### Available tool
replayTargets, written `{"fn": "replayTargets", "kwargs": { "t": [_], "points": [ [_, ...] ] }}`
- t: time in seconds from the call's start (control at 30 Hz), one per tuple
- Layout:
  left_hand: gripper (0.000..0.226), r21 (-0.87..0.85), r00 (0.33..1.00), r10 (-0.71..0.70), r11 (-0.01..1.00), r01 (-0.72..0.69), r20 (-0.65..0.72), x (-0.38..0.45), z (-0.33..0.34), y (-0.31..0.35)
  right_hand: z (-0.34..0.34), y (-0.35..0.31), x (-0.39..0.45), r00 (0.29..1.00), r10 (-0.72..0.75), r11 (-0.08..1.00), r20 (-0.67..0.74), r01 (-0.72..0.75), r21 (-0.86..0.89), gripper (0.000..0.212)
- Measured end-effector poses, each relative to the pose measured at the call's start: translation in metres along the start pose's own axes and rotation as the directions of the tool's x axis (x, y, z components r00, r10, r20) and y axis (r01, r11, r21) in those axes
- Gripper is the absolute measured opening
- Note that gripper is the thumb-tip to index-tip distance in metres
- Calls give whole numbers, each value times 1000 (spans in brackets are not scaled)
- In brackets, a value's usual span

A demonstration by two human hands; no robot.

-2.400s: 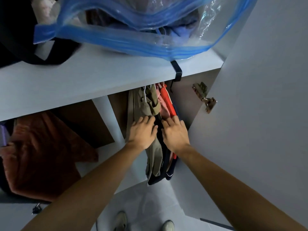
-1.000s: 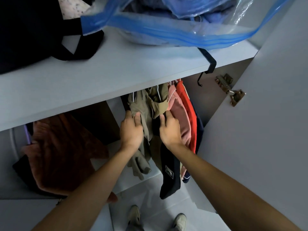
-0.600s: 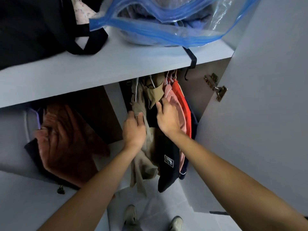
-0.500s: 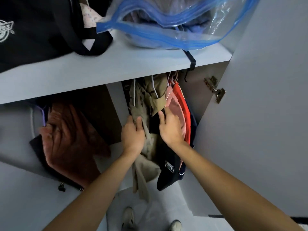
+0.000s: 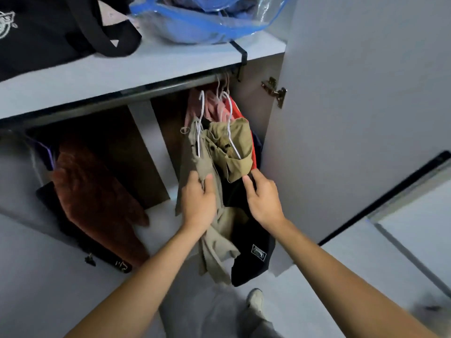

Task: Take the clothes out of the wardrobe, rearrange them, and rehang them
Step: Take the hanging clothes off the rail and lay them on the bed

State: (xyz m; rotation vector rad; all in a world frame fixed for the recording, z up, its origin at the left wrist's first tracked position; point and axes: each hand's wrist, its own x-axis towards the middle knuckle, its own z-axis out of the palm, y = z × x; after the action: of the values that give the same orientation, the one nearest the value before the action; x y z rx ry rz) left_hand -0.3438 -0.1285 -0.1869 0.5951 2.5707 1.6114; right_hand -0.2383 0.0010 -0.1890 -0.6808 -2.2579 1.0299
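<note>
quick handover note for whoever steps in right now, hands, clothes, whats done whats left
Left hand: grips the khaki garment, which sits on a white hanger.
Right hand: grips the black garment just under the tan shirt.
Both pieces are drawn forward out of the wardrobe; whether their hangers are off the rail cannot be told.
Pink and red clothes hang behind on the rail. A brown garment hangs in the left section.
Done: front clothes gripped and pulled out.
Left: free them, rearrange, rehang, then the others.
</note>
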Motion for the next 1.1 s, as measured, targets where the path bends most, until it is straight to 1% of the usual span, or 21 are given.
{"fn": "replayTargets", "kwargs": {
  "t": [0.03, 0.07, 0.13, 0.23, 0.3, 0.37, 0.47, 0.53, 0.7, 0.83, 0.87, 0.9, 0.97, 1.0, 1.1],
  "points": [
    [30, -19, 999, 24, 1000, -24, 30, -10, 0, -1, -7, -4, -16, 999, 30, 1000, -16, -30, -9, 34],
    [32, -38, 997, 47, 998, -45, 60, -23, -1, -2, -11, -5, -34, 998, 53, 998, -28, -54, -14, 35],
    [33, -81, 987, 87, 994, -77, 133, -55, -3, -4, -20, -11, -76, 995, 83, 996, -61, -84, -28, 32],
    [29, -117, 957, 127, 988, -99, 261, -118, -4, -7, -39, -14, -142, 983, 119, 990, -142, -128, -55, 33],
    [29, -111, 929, 164, 985, -134, 331, -163, -7, -4, -53, -12, -189, 973, 135, 984, -189, -153, -88, 25],
    [30, -166, 888, 226, 971, -172, 401, -206, -11, 2, -68, -9, -237, 957, 157, 976, -246, -189, -111, 15],
    [31, -264, 806, 307, 945, -194, 506, -262, -8, 6, -91, -5, -307, 918, 206, 962, -340, -253, -100, 9],
    [32, -323, 738, 351, 927, -190, 576, -298, 0, 9, -111, -8, -351, 892, 244, 948, -381, -302, -101, 11],
    [30, -374, 557, 431, 901, -221, 709, -386, 15, 24, -160, -11, -453, 778, 344, 898, -526, -436, -57, 27],
    [28, -396, 409, 472, 881, -260, 781, -458, 24, 34, -191, -18, -533, 687, 387, 868, -615, -497, -8, 46],
    [28, -399, 377, 476, 877, -267, 794, -477, 27, 36, -198, -17, -552, 658, 398, 858, -639, -513, 6, 46],
    [28, -400, 348, 477, 875, -273, 807, -495, 32, 38, -204, -16, -572, 628, 406, 851, -664, -524, 25, 41],
    [28, -398, 292, 482, 866, -302, 826, -533, 40, 44, -216, -13, -611, 578, 435, 846, -690, -525, 93, 23],
    [28, -396, 264, 483, 860, -321, 835, -552, 44, 46, -225, -12, -629, 551, 451, 843, -702, -521, 132, 21],
    [31, -401, 173, 491, 833, -382, 854, -611, 57, 54, -252, -7, -687, 459, 493, 814, -739, -543, 206, 34]
  ]
}}
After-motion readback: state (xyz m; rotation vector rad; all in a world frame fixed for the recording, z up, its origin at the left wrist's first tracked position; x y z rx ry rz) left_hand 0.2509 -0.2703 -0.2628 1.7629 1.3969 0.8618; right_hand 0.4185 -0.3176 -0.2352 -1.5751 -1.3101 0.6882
